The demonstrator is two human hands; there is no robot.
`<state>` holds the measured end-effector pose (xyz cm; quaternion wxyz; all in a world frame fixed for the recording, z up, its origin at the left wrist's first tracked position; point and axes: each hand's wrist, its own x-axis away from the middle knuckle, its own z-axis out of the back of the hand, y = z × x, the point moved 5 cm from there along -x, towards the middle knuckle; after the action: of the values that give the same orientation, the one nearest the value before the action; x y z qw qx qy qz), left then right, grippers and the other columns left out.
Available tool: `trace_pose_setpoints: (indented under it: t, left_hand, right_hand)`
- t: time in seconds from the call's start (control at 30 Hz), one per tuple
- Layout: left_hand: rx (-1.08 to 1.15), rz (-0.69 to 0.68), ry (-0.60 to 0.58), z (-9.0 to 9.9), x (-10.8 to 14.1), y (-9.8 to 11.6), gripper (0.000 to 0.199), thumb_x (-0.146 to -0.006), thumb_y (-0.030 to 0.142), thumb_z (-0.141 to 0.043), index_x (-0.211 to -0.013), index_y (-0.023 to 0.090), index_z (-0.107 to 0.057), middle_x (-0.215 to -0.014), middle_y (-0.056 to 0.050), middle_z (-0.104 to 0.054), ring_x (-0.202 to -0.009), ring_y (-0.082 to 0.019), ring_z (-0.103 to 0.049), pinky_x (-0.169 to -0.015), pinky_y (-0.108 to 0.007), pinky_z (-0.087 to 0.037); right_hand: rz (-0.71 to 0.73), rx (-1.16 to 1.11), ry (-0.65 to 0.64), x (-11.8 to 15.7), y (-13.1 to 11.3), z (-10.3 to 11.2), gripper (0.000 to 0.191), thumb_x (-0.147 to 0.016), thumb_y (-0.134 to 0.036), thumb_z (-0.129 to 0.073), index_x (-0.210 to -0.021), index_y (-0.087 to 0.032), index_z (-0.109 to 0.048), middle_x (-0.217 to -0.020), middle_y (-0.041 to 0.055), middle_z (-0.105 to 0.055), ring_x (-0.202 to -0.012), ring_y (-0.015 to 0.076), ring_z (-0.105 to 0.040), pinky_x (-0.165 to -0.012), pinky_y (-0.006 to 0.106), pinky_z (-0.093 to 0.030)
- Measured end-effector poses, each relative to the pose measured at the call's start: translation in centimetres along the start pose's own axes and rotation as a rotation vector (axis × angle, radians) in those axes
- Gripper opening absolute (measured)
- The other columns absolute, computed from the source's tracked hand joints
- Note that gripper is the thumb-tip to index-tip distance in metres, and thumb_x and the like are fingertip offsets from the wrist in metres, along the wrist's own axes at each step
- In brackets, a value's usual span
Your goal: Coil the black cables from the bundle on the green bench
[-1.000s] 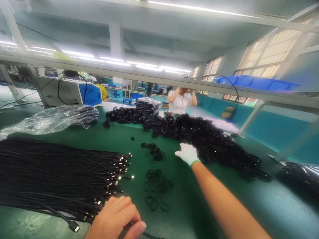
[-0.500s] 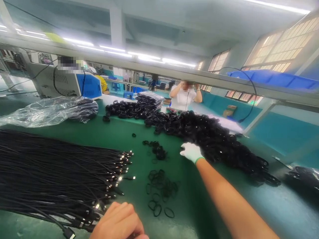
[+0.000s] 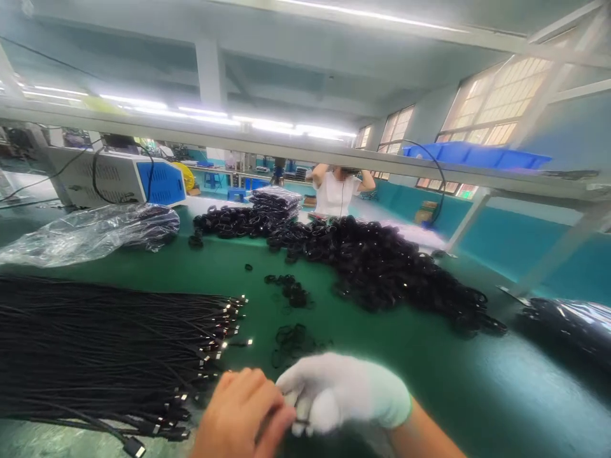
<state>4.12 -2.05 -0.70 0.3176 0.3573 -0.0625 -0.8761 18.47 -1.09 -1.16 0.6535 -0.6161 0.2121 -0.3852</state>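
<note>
Here we are, both hands together low in the view: the bare left hand (image 3: 243, 407) has its fingers curled and bunched, thumb reaching across to the gloved right hand (image 3: 344, 391), whose fingers bend inward to meet it. A sliver of something dark (image 3: 301, 421) shows right where the fingertips come together, but whether it is pinched, and by which hand, I cannot tell. The hands sit close, probably so one can steady what the other works. Just beyond the gloved fingers, partly hidden by them, lie loose thin black bands (image 3: 296, 337), with a small black cluster (image 3: 291, 292) farther out. To the left of the bare fingers stretch the black cables (image 3: 105, 343), laid side by side, metal plugs (image 3: 228, 312) turned toward the hand, presumably to keep the ends easy to reach. Well past the gloved fingertips rises the big heap of black loops (image 3: 377, 261), likely kept back to leave working room on the green tabletop (image 3: 219, 257) between.
</note>
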Motion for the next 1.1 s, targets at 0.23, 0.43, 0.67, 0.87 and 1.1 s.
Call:
trace_pose_setpoints:
  t: [0.23, 0.43, 0.67, 0.87, 1.1]
  left_hand:
    - [0.143, 0.140, -0.326, 2.2, -5.3, 0.5, 0.010, -0.085, 0.027, -0.057, -0.080, 0.023, -0.065, -0.081, 0.002, -0.062, -0.078, -0.016, -0.053, -0.071, -0.027, -0.038]
    - [0.361, 0.190, -0.508, 2.7, -6.1, -2.3, 0.011, -0.081, 0.017, -0.058, -0.078, 0.019, -0.068, -0.079, 0.003, -0.061, -0.074, -0.011, -0.056, -0.070, -0.021, -0.041]
    - [0.349, 0.118, -0.538, 1.5, -7.2, -2.9, 0.011, -0.082, 0.021, -0.059, -0.078, 0.018, -0.068, -0.079, 0.001, -0.062, -0.074, -0.011, -0.057, -0.071, -0.021, -0.043]
    - [0.050, 0.119, -0.389, -0.9, -4.9, -5.9, 0.030, -0.094, 0.028, -0.036, -0.099, 0.023, -0.066, -0.091, -0.002, -0.068, -0.084, -0.016, -0.059, -0.077, -0.028, -0.043]
    - [-0.135, 0.270, -0.407, 0.2, -1.2, -7.6, 0.033, -0.092, 0.036, -0.035, -0.092, 0.027, -0.067, -0.090, -0.001, -0.069, -0.082, -0.018, -0.063, -0.073, -0.026, -0.047]
  right_hand:
    - [0.010, -0.627, -0.241, -0.5, 1.5, -3.2, 0.035, -0.075, -0.035, -0.056, -0.090, -0.005, -0.063, -0.063, 0.0087, -0.065, -0.044, 0.0121, -0.057, -0.039, 0.019, -0.043]
    - [0.069, -1.038, -0.494, -3.0, 1.2, -5.2, 0.046, -0.078, -0.039, -0.055, -0.107, -0.004, -0.056, -0.092, 0.0195, -0.069, -0.082, 0.0315, -0.069, -0.059, 0.043, -0.056]
    - [0.090, -1.044, -0.525, -4.1, 2.3, -6.0, 0.043, -0.076, -0.033, -0.061, -0.105, -0.002, -0.057, -0.088, 0.0192, -0.069, -0.079, 0.0314, -0.069, -0.061, 0.044, -0.055]
    - [0.327, -1.102, -0.313, -4.0, 3.0, -3.4, 0.040, -0.074, -0.045, -0.064, -0.094, -0.011, -0.056, -0.079, 0.0142, -0.071, -0.068, 0.0294, -0.069, -0.060, 0.056, -0.052]
    - [0.679, -1.180, -0.366, -1.7, 0.1, -1.7, 0.029, -0.082, -0.044, -0.060, -0.096, -0.018, -0.062, -0.088, 0.0107, -0.072, -0.073, 0.0280, -0.070, -0.058, 0.049, -0.054]
